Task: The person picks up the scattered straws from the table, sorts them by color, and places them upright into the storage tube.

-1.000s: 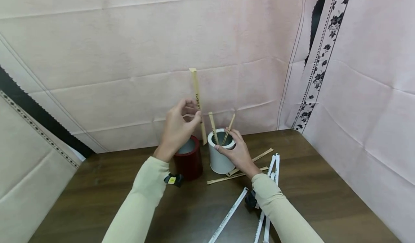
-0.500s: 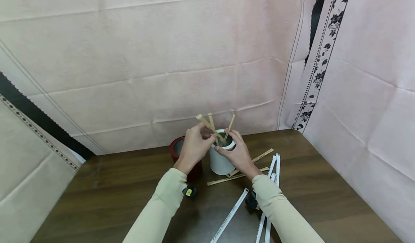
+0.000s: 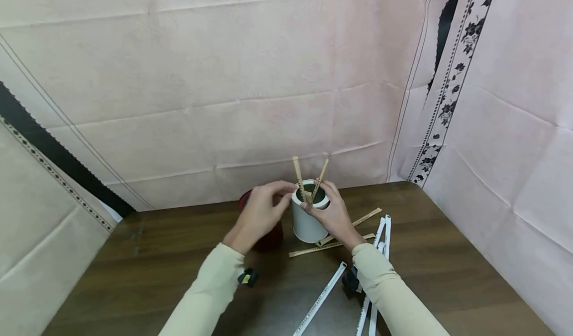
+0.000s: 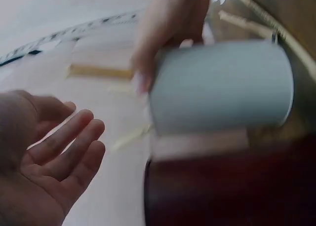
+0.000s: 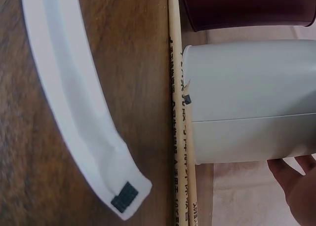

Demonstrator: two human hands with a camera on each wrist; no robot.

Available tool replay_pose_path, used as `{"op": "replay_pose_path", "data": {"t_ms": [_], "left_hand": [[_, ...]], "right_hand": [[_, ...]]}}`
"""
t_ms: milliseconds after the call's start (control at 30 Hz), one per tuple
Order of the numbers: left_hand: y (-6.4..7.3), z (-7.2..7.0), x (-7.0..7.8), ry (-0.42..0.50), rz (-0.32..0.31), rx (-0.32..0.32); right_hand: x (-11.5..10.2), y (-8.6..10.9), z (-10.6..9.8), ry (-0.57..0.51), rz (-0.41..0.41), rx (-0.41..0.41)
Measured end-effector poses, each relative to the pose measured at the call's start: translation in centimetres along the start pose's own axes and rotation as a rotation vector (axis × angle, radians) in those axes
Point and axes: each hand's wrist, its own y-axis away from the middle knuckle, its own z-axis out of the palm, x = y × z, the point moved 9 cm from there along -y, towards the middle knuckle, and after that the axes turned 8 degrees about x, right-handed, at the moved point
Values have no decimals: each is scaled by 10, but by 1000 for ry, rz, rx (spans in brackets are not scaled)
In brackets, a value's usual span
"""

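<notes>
A white cylindrical pot point(image 3: 309, 221) stands upright at the back of the table, with several tan printed strips point(image 3: 297, 171) sticking out of its mouth. My right hand point(image 3: 333, 211) holds the pot at its rim, thumb at the near side and fingers round the right. Just left of the rim is my left hand point(image 3: 264, 209), which holds nothing; in the left wrist view its fingers point(image 4: 81, 159) are loosely spread, apart from the pot. Behind my left hand stands a dark red pot point(image 3: 270, 239), partly hidden by it.
More tan strips point(image 3: 309, 251) lie on the table at the white pot's foot. White strips with printed marks point(image 3: 320, 298) lie nearer, some under my right forearm. Pale cloth point(image 3: 224, 77) hangs behind the table's back edge and on both sides.
My left hand brought a tan strip from over the red pot into the white pot, let it go and drew back a little to the left. My right hand stays on the rim.
</notes>
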Motion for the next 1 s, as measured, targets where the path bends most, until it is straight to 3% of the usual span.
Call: {"op": "replay_pose_path", "data": {"t_ms": [100, 233, 400, 567, 667, 833, 1000], "left_hand": [[2, -23, -11, 11, -16, 28], [11, -35, -38, -30, -54, -9], [29, -36, -83, -49, -159, 1], [49, -23, -114, -23, -266, 1], [55, -15, -122, -23, -294, 9], [57, -11, -122, -29, -294, 43], [57, -15, -119, -15, -294, 72]], "right_hand": [[-1, -2, -3, 20, -5, 23], [0, -3, -6, 20, -8, 37], [1, -3, -4, 13, -17, 37], [1, 1, 4, 8, -7, 14], [2, 2, 7, 3, -2, 7], [2, 1, 3, 8, 13, -5], [0, 1, -6, 82, 64, -119]]}}
